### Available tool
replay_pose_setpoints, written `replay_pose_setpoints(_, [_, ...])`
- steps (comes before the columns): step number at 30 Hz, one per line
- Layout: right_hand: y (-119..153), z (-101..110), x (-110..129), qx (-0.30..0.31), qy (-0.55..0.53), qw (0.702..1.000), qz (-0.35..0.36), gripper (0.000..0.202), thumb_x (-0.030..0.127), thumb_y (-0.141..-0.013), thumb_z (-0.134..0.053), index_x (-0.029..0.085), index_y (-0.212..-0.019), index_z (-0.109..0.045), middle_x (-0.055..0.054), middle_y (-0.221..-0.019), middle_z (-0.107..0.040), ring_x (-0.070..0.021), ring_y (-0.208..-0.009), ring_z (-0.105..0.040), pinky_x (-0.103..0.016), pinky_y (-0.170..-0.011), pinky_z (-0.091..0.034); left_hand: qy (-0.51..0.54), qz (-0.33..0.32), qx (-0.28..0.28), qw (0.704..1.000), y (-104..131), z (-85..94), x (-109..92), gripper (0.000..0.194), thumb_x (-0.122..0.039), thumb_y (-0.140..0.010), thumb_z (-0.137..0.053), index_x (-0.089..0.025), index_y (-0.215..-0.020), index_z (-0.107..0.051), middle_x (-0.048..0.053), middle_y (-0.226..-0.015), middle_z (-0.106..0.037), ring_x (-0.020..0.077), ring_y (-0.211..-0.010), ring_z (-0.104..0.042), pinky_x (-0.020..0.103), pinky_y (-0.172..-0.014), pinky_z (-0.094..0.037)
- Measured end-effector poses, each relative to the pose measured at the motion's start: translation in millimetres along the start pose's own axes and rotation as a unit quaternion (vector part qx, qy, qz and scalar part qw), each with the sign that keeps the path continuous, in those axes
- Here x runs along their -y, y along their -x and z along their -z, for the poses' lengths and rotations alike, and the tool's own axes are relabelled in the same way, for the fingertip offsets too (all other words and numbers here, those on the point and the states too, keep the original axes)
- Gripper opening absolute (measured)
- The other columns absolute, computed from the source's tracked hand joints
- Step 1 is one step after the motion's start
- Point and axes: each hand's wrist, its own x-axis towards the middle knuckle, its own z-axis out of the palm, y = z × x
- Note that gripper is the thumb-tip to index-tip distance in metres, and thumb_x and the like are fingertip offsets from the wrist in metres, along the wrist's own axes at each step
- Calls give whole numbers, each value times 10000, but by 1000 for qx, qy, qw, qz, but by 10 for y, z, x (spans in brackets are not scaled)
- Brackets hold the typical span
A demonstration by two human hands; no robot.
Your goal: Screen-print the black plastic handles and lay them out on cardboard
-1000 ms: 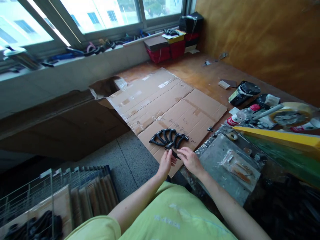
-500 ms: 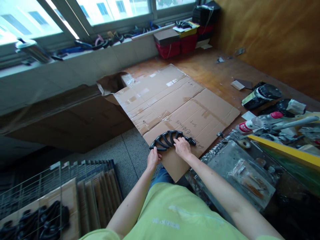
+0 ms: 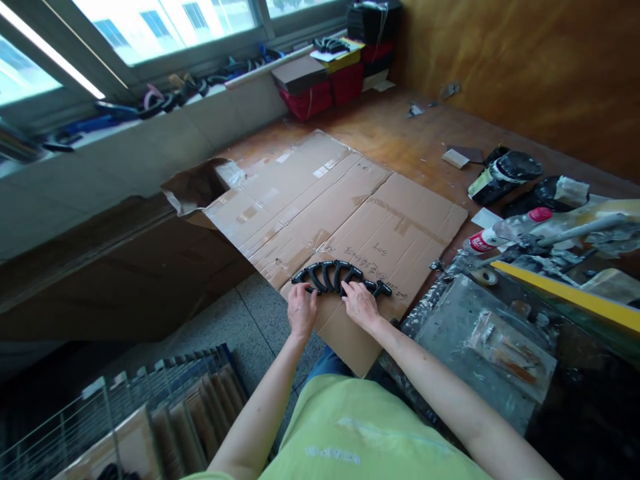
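Observation:
A row of several black curved handles (image 3: 327, 275), T-shaped at one end, lies side by side in an arc on the flattened cardboard sheet (image 3: 310, 207). My left hand (image 3: 302, 312) grips the left end of the row, its fingertips bent around the outermost piece. My right hand (image 3: 359, 303) is closed on the pieces right of the middle, thumb and fingers on their near ends. At the right, one black handle (image 3: 382, 289) sits slightly apart, just past my right fingers. Handwriting on the cardboard shows behind the row.
On the right stand a dirty grey tray (image 3: 450, 333), a plastic bottle with a red cap (image 3: 505, 230) and a black tub (image 3: 507, 175). Red bins (image 3: 307, 100) are at the back by the window. A wire rack (image 3: 95, 400) with cardboard dividers is low on the left.
The view has swung, shifting the background leftward. My left hand has come up onto the row's left end, and my right hand has shifted slightly left along it. The handles lie closer together.

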Motion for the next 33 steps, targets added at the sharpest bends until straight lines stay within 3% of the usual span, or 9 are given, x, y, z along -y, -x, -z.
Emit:
replay_pose_setpoints(2, [14,-30,24,-11,-9,1000,-10,456,229,-919,-461,134,-1363,-503,-138,-1196,-596,-240,-1112,-483,-322,-966,-413,-44,-110,11,993,88,-48,-93,400,-386,-904,-472,-219,-1261,-543,108,-1333,-532,244,-1234,-455,371,-1043,-369])
replay_pose_setpoints(4, [17,-54,54,-19,-16,999,-25,456,220,-928,-430,134,-1371,-498,-141,-1205,-597,-241,-1118,-491,-320,-959,-421,-100,-146,45,983,123,-96,-204,493,-443,-876,-513,-258,-1332,-520,98,-1385,-499,287,-1233,-427,422,-1010,-390])
replay_pose_setpoints(7, [-3,-76,103,-16,-29,998,-53,457,183,-938,-368,152,-1374,-502,-136,-1219,-602,-226,-1116,-515,-309,-958,-423,-173,-115,84,975,73,-140,-352,599,-538,-810,-567,-294,-1355,-514,106,-1407,-476,351,-1190,-419,486,-910,-428])
replay_pose_setpoints(10, [-45,-78,140,-2,-48,995,-82,469,145,-930,-348,146,-1369,-512,-135,-1218,-612,-210,-1127,-536,-290,-966,-413,-195,-93,97,971,-16,-157,-444,581,-574,-796,-547,-288,-1303,-559,119,-1375,-486,357,-1140,-435,495,-852,-442])
replay_pose_setpoints(16, [-82,-68,185,8,-69,993,-98,460,143,-933,-347,104,-1355,-524,-147,-1235,-620,-223,-1146,-539,-297,-966,-411,-215,-72,85,970,-65,-157,-532,476,-585,-816,-491,-272,-1141,-642,116,-1184,-567,339,-1061,-465,483,-799,-454])
replay_pose_setpoints(21, [-138,-39,234,-26,-81,993,-85,453,115,-933,-328,105,-1324,-557,-147,-1256,-621,-219,-1139,-548,-296,-970,-410,-222,-79,74,969,-157,-115,-568,472,-580,-835,-460,-263,-1136,-639,122,-1172,-572,331,-1048,-479,460,-790,-455])
replay_pose_setpoints(26, [-542,134,106,-80,-98,986,-112,474,92,-930,-306,90,-1343,-538,-149,-1278,-611,-212,-1147,-559,-289,-987,-412,-225,-155,57,960,-687,-153,-846,431,-549,-826,-496,-262,-1109,-648,124,-1180,-580,336,-1080,-474,464,-823,-442])
replay_pose_setpoints(29, [-968,340,-141,-114,-102,976,-154,475,87,-924,-320,103,-1345,-541,-137,-1290,-608,-210,-1143,-569,-290,-989,-418,-213,-217,77,950,-1216,-288,-1199,412,-543,-812,-522,-260,-1080,-655,118,-1171,-587,335,-1095,-473,479,-839,-438])
replay_pose_setpoints(33, [-1626,678,-600,-147,-100,959,-219,466,81,-911,-355,128,-1325,-564,-122,-1269,-625,-211,-1134,-588,-293,-968,-441,-196,-287,112,931,-1997,-601,-1764,415,-560,-809,-520,-254,-1047,-666,118,-1151,-592,337,-1113,-469,482,-856,-430])
